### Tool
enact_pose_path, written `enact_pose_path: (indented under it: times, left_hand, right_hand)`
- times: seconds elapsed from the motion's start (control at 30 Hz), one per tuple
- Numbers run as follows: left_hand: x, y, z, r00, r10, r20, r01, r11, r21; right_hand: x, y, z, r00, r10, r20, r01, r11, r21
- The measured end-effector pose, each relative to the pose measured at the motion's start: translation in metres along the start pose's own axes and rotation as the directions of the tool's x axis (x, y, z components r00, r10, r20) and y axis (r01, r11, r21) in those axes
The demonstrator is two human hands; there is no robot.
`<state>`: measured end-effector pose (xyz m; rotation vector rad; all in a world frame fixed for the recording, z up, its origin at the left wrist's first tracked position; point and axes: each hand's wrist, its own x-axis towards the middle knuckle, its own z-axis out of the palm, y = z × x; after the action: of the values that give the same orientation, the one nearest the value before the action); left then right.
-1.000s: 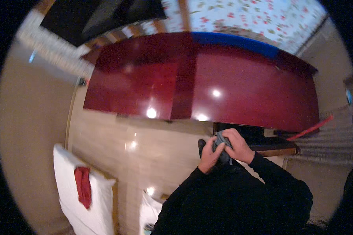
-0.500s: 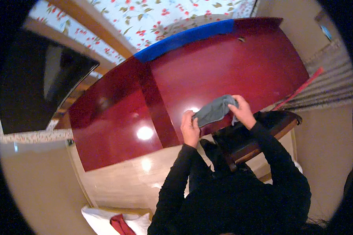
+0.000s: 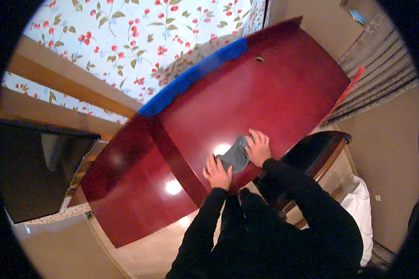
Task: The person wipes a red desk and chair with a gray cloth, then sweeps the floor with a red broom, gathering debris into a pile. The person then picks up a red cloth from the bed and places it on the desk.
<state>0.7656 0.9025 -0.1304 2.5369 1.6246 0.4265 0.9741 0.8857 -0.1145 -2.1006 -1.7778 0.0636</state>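
Note:
A small piece of grey cloth [image 3: 237,157] lies on the dark red desktop [image 3: 246,97] near its front edge, its upper end folded over. At the cloth's left end my left hand [image 3: 217,173] rests with fingers spread, its thumb side touching the fabric. My right hand [image 3: 259,149] lies at the other end, fingers stretched out and apart, the thumb side on the cloth. Part of the fabric is hidden beneath both hands. What kind of cloth item it is does not show.
A blue strip [image 3: 195,76] runs along the desk's back edge. To the left stands a black screen [image 3: 42,172]. Close by my right arm is a dark chair [image 3: 319,151]; a white bag-like thing [image 3: 361,209] lies behind it. A small dark object [image 3: 259,59] sits far back on the desktop.
The cloth has come down onto the desktop from between my gripping hands. My fingers have spread, and both hands have moved lower in view. The view has turned.

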Motion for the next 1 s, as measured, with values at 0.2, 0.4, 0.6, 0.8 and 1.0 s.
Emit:
enact_pose_path:
  times: [0.2,0.4,0.6,0.8,1.0]
  left_hand:
    - [0.006,0.001,-0.011,0.965,0.243,0.096,-0.242,0.97,-0.023]
    - [0.009,0.004,-0.012,0.965,0.221,0.142,-0.215,0.975,-0.06]
    - [0.009,0.004,-0.013,0.967,0.218,0.13,-0.212,0.975,-0.062]
    - [0.007,0.002,-0.005,0.981,0.158,0.115,-0.15,0.986,-0.074]
    - [0.004,0.0,-0.002,0.975,0.206,0.083,-0.202,0.978,-0.054]
  right_hand:
    - [0.0,0.002,-0.009,1.0,0.006,0.031,-0.009,0.992,0.124]
    - [-0.005,0.006,-0.015,0.98,-0.197,-0.013,0.194,0.95,0.245]
    - [-0.002,0.004,-0.013,0.976,-0.217,0.006,0.21,0.953,0.219]
    - [-0.004,0.004,-0.01,0.975,-0.222,-0.021,0.221,0.954,0.202]
    - [-0.007,0.007,-0.003,0.969,-0.238,-0.061,0.245,0.956,0.164]
